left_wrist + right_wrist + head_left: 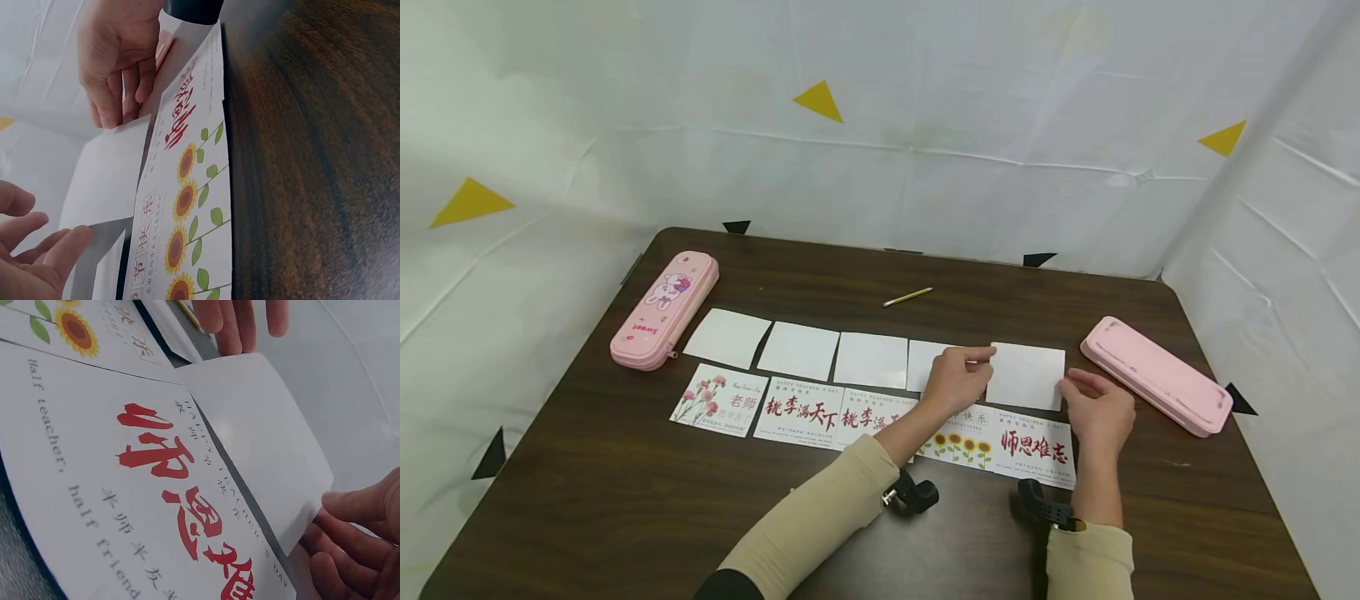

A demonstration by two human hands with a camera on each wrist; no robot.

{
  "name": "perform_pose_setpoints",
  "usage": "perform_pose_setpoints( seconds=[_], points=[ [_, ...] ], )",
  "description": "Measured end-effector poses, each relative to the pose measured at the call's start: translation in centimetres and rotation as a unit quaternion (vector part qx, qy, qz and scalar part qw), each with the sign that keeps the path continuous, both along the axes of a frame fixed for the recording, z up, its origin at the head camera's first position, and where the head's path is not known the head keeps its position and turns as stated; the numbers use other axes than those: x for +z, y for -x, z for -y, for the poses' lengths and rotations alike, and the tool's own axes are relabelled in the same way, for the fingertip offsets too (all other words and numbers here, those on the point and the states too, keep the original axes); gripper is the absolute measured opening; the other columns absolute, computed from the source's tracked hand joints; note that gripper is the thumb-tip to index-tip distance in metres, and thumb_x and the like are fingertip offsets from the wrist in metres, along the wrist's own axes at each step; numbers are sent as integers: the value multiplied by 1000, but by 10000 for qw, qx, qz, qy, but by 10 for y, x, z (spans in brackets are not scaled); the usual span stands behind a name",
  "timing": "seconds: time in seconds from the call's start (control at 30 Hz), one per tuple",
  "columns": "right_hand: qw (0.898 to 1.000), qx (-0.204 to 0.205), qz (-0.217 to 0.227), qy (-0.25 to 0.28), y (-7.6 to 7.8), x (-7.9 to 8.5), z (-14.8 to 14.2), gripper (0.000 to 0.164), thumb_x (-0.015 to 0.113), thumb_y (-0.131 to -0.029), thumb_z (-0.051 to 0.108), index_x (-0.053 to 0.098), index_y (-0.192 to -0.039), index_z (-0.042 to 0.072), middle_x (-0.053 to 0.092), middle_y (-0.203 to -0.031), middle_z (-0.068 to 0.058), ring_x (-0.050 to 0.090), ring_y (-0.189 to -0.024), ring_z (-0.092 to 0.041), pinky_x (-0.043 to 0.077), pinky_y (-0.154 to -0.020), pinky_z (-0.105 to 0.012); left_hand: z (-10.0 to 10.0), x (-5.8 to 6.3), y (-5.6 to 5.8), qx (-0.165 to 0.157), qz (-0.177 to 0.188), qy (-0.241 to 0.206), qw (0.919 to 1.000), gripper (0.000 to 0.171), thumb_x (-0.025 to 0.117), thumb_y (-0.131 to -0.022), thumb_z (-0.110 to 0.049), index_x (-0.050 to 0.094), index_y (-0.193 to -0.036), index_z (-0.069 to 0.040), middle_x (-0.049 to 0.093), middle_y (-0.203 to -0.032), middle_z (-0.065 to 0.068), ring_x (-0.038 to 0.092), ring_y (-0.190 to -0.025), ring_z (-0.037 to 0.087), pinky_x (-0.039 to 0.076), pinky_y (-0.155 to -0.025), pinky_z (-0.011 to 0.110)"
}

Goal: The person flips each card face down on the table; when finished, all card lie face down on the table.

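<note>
Your right hand [1099, 410]: pinching white card [1026, 377] edge; left hand [957, 382]: fingers apart, opposite edge; pink case [1159, 377] near, frame right.

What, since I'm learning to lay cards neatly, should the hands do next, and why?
Probably lift the left hand and right hand off the rightmost blank card: they are at its opposite edges, and it appears roughly in line with the other blank cards, just beyond the rightmost printed card.
</note>
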State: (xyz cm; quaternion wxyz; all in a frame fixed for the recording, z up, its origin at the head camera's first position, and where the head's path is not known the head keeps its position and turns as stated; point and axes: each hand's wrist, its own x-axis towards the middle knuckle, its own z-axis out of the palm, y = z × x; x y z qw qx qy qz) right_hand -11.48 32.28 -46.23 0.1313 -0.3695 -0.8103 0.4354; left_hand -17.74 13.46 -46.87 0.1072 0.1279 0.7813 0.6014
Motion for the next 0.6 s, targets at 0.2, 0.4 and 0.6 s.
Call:
perform_pose_setpoints(
  seconds=[0.2,0.4,0.6],
  points=[
    [9997,138,188,28,-2,-2,1,35,66,-94,28,70,-123,10,68,-118,-14,61,-111,-30,46,-73,-29,0,-1,-1,-388,162,309,9986,38,55,-94,-15,65,-130,-12,67,-123,5,64,-111,14,50,-89,27],
    [9991,357,211,89,-1,-4,1,37,63,-96,29,67,-126,8,66,-122,-16,58,-117,-32,47,-83,-36,2,-5,2,-821,40,513,9953,44,56,-93,-17,60,-136,-10,53,-57,-5,42,-49,3,34,-52,18],
    [9986,482,213,98,-1,-6,1,37,61,-97,28,67,-126,6,65,-123,-17,57,-119,-34,44,-91,-43,4,-8,4,-947,-49,559,9939,44,57,-92,-18,60,-136,-11,58,-64,-1,43,-52,5,33,-54,19]
  ],
)
